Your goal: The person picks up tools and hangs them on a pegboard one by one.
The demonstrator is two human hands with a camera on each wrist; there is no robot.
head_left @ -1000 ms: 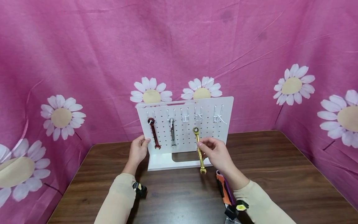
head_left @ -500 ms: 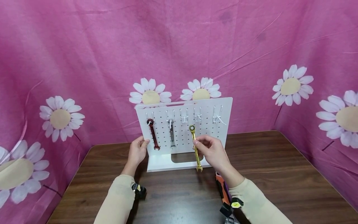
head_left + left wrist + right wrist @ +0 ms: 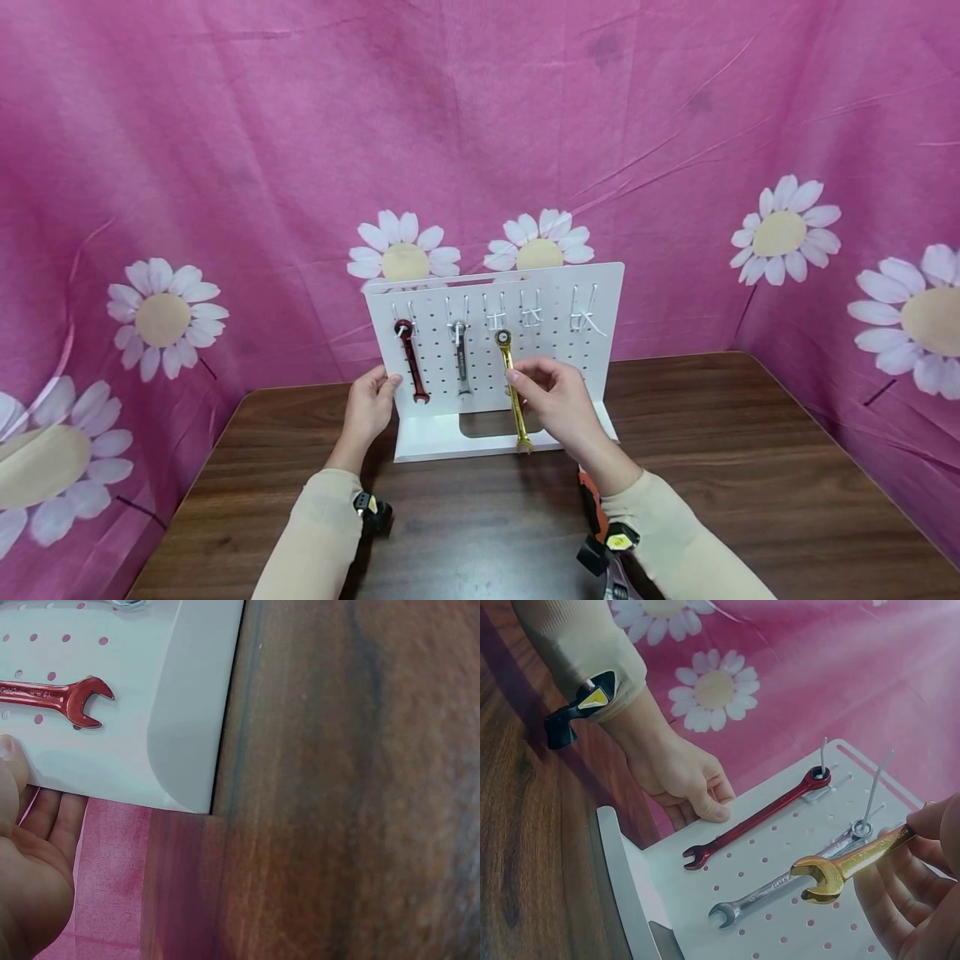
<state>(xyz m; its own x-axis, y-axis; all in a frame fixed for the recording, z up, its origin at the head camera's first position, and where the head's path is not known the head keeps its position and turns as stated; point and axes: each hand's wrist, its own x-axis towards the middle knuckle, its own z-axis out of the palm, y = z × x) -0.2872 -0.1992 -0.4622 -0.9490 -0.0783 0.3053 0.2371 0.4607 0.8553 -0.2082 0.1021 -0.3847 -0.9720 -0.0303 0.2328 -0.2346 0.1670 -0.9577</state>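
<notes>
My right hand [image 3: 555, 402] pinches a gold combination wrench [image 3: 513, 392] by its shaft, ring end up, in front of the white pegboard [image 3: 570, 358]. The ring sits just below the third hook [image 3: 496, 317] from the left; whether they touch I cannot tell. At the board's left edge my left hand [image 3: 371, 404] grips the panel, thumb in front and fingers behind. A red wrench [image 3: 412, 362] hangs on the leftmost hook, and a silver wrench [image 3: 461, 358] on the one beside it. In the right wrist view the gold wrench's open end [image 3: 821, 879] points away from the hand.
White hooks [image 3: 531, 312] to the right on the board hold nothing. On the wooden table [image 3: 465, 525], an orange-and-black handled tool [image 3: 592, 504] and a metal adjustable-wrench-like head [image 3: 618, 579] lie partly under the right forearm. A pink flowered cloth [image 3: 480, 125] hangs behind.
My right hand has carried the gold wrench leftward and slightly up, from below the fourth hook to below the third. The left hand stays at the board's edge.
</notes>
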